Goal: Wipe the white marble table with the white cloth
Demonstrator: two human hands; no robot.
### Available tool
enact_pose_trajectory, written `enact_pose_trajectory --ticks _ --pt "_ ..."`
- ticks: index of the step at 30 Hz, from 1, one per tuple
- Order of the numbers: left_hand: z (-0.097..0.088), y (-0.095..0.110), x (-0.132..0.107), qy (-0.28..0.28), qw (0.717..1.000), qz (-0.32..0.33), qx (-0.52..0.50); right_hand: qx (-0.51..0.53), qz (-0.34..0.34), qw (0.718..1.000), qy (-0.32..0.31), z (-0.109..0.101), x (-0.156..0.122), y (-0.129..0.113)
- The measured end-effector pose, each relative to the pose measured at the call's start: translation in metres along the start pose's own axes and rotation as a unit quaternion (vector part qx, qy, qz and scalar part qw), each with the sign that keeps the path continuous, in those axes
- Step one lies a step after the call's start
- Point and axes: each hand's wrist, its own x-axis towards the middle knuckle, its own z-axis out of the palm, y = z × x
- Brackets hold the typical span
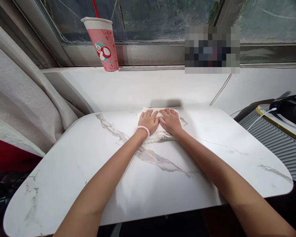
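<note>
A white cloth point(160, 135) lies near the far edge of a white marble-look table point(88, 177). Both my hands rest flat on it, side by side and touching. My left hand point(148, 120) has its fingers stretched out over the cloth's left half, and a pink coil band circles that wrist. My right hand point(171, 120) lies spread on the cloth's right half. The palms press on the cloth; neither hand grips it.
A pink paper cup point(103, 44) with a straw stands on the window sill behind the table. A grey curtain point(19, 98) hangs at the left. At the right sit a ribbed grey unit point(276, 141) and a dark device with a white cable point(286, 107).
</note>
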Motion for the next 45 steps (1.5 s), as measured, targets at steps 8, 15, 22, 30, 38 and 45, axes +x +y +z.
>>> enact_pose_trajectory --ticks 8,15,22,30,38,45 --pt "0.003 -0.026 0.033 -0.01 0.999 0.039 0.005 0.002 0.034 0.999 0.011 0.016 0.033 -0.002" --pt "0.006 -0.043 0.053 0.007 0.999 0.031 -0.01 -0.027 0.023 0.999 -0.006 0.024 0.06 -0.003" --pt "0.008 -0.046 0.055 0.011 0.999 0.029 -0.03 -0.044 0.021 0.999 -0.017 0.027 0.067 -0.001" --pt "0.004 -0.066 0.047 0.009 0.999 0.042 -0.019 -0.058 0.027 0.998 -0.016 0.034 0.064 -0.02" --pt "0.001 -0.082 0.032 0.02 1.0 0.013 0.016 -0.018 -0.007 1.0 -0.017 0.037 0.06 -0.04" --pt "-0.006 -0.066 0.002 0.016 0.999 0.01 0.033 0.004 -0.034 0.999 -0.006 0.027 0.029 -0.042"
